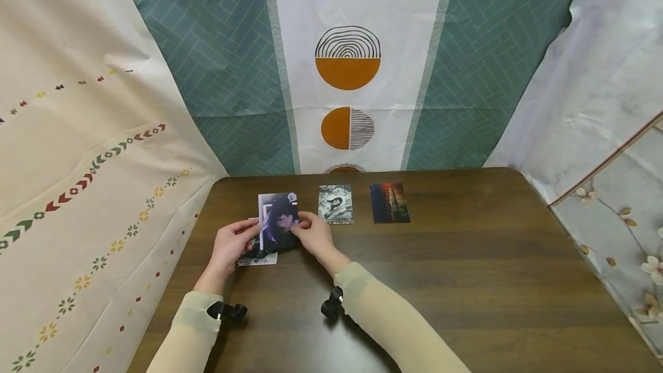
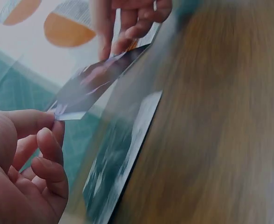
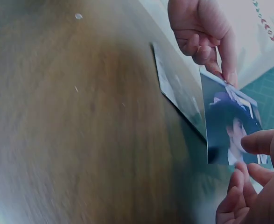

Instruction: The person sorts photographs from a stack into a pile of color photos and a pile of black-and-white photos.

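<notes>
A glossy photo card with a dark, purple-toned picture is held up over the left part of the table. My left hand pinches its left edge between thumb and finger, while the right hand pinches the opposite edge. In the right wrist view the right thumb lies across the picture side of the photo card. Under it, other cards lie on the tabletop, mostly covered in the head view; the left wrist view shows their pale-edged top face with a gap beneath the held card.
Farther back on the brown table lie a black-and-white card and a dark blue and red card, side by side and apart. Patterned cloths hang behind the table and along both sides.
</notes>
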A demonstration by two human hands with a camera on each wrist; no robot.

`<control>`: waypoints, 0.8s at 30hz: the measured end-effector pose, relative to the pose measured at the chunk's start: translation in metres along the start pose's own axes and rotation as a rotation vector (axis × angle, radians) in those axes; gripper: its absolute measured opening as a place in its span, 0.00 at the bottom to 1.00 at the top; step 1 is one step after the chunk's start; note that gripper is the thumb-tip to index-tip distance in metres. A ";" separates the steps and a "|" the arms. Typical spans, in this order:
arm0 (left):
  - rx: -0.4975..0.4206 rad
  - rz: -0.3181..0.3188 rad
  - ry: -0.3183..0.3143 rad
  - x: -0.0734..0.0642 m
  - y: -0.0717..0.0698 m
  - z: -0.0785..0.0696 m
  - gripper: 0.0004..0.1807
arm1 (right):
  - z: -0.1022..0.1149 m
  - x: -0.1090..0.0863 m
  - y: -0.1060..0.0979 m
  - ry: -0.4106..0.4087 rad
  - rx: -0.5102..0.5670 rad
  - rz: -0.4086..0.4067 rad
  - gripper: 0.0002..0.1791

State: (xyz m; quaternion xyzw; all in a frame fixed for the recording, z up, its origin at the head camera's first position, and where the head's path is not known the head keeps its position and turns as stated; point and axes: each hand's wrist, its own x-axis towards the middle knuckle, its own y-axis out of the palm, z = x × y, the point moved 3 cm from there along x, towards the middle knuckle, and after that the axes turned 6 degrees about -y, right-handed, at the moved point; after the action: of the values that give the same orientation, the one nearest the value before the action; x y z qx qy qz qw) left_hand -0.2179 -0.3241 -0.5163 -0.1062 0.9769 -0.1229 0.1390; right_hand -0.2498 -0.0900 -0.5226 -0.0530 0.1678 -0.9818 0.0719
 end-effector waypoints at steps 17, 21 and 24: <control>-0.078 0.062 0.056 0.005 0.085 -0.026 0.27 | -0.016 0.013 -0.068 0.032 -0.013 -0.067 0.27; -0.080 0.062 0.072 0.006 0.105 -0.029 0.27 | -0.025 0.014 -0.086 0.032 -0.035 -0.073 0.27; -0.081 0.064 0.089 0.007 0.122 -0.033 0.27 | -0.032 0.014 -0.100 0.035 -0.050 -0.076 0.27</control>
State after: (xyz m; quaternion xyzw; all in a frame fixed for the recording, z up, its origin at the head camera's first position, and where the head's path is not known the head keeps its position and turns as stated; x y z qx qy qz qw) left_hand -0.2552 -0.2036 -0.5196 -0.0749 0.9892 -0.0831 0.0946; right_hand -0.2803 0.0117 -0.5174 -0.0440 0.1916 -0.9800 0.0302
